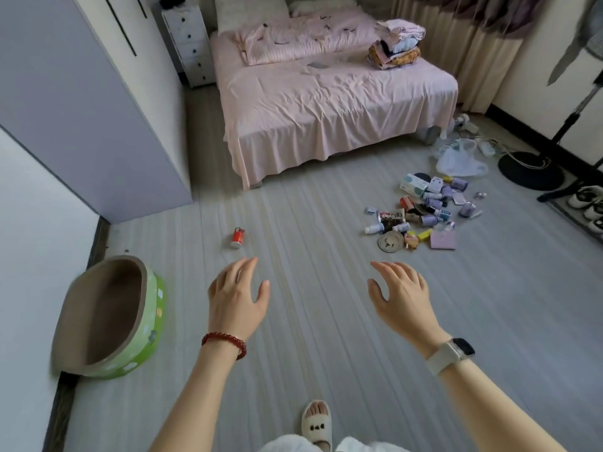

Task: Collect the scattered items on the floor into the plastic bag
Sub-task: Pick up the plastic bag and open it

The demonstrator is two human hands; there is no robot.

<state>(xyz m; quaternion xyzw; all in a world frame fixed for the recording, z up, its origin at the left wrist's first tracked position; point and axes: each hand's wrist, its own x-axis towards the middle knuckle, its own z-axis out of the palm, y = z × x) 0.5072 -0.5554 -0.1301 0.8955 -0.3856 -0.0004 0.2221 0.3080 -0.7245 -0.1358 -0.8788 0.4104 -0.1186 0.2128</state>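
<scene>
Scattered items [424, 212] lie in one heap on the floor [326, 321], well beyond the fingers [396, 267] of the right hand [403, 296] and to their right side. One red bottle [238, 238] lies alone, just beyond the fingers [246, 265] of the left hand [236, 296], not touching them. The plastic bag [460, 159] is white and lies flat on the floor behind the heap, far from both hands, near the corner of the bed [326, 102]. Both hands hang over the bare floor with palms down; the fingers are spread wide and hold nothing. A red bead bracelet [225, 342] is on the left wrist, a watch [455, 352] on the right. A green round bowl-like thing [111, 318] leans on the wall, left of the left fingers.
</scene>
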